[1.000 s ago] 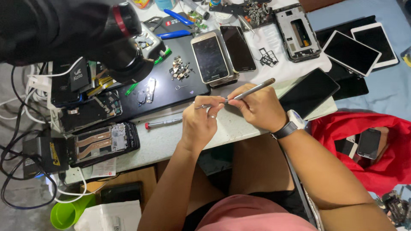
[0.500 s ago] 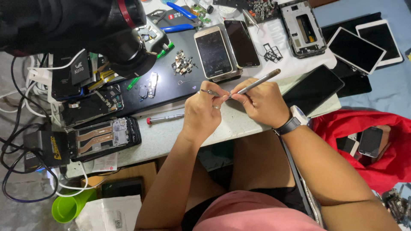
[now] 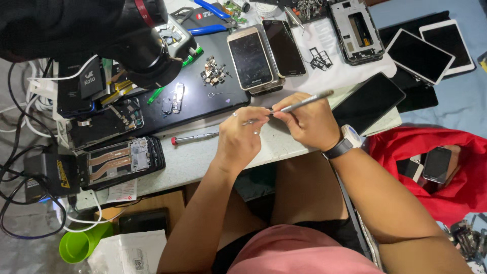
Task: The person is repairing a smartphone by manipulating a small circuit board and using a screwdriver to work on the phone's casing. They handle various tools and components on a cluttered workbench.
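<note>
From the head camera, looking down at the bench (image 3: 203, 157): both hands meet above its near edge. The right hand (image 3: 307, 122) has its grip closed around a thin grey tool (image 3: 302, 104), whose shaft slants up to the right past the knuckles while its tip points left toward the other hand. The left hand (image 3: 241, 137) pinches its fingertips together at that tip; whatever small part sits between them is too tiny to make out. A watch (image 3: 347, 142) sits on the right wrist.

Just left of the hands a red-tipped screwdriver (image 3: 195, 137) lies on the bench. Beyond them two phones (image 3: 264, 56) lie side by side, face up, beside a pile of small parts (image 3: 213, 73) on a dark mat (image 3: 203, 101). An opened phone (image 3: 122, 160) rests at the left edge, near tangled cables. A dark tablet (image 3: 368, 101) lies to the right of the hands. A red bag (image 3: 456, 177) sits lower right.
</note>
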